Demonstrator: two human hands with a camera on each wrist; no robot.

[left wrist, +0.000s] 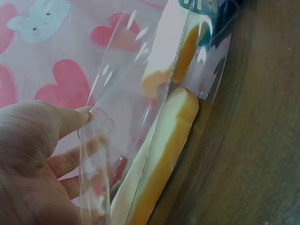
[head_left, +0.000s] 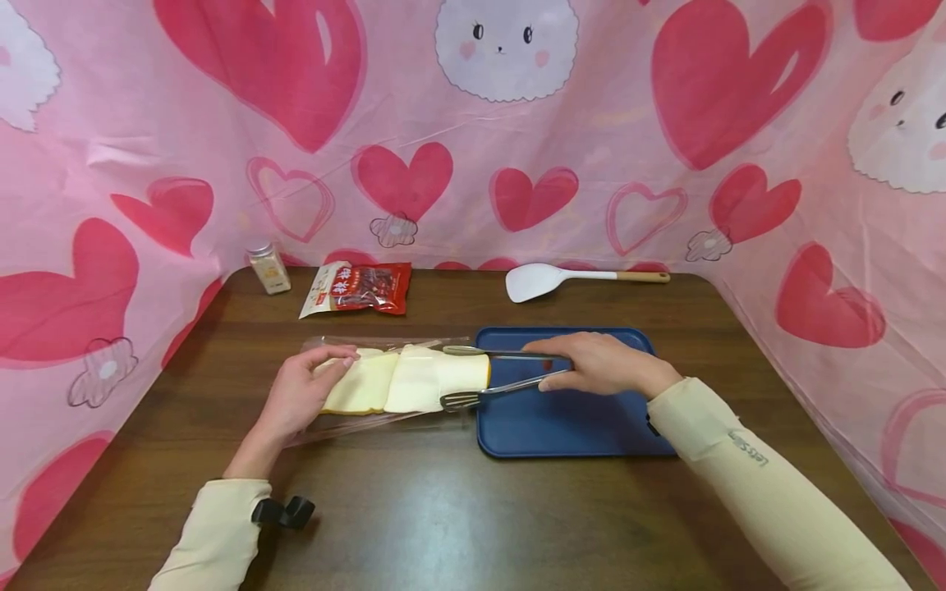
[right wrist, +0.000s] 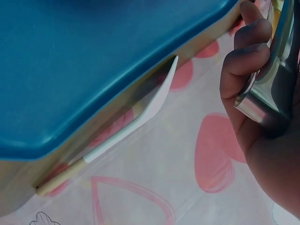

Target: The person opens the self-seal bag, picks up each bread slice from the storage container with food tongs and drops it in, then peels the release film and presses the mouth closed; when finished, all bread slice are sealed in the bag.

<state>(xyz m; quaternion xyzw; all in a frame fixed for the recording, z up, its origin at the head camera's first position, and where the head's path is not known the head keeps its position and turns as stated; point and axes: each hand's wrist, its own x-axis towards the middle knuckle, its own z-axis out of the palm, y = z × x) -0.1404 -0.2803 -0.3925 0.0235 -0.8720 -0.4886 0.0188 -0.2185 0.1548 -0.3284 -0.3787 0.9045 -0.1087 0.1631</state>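
My left hand [head_left: 310,384] pinches the edge of a clear plastic bag [left wrist: 119,79] between thumb and fingers. Inside the bag lie bread slices: one [head_left: 362,384] near my left hand and another [head_left: 421,384] to its right, with yellow-brown crusts showing. From the right, my right hand [head_left: 602,363] grips metal tongs [head_left: 517,383] near their closed end. The spread tong heads, one slotted, reach to the far and near sides of the right-hand slice. In the right wrist view the fingers curl round the tongs' bent metal end.
A blue tray [head_left: 569,431] lies under the right hand, its left edge beside the bag. Along the back of the wooden table [head_left: 399,517] are a small shaker jar [head_left: 270,269], a red food packet [head_left: 358,287] and a white spatula [head_left: 535,281] with a wooden handle.
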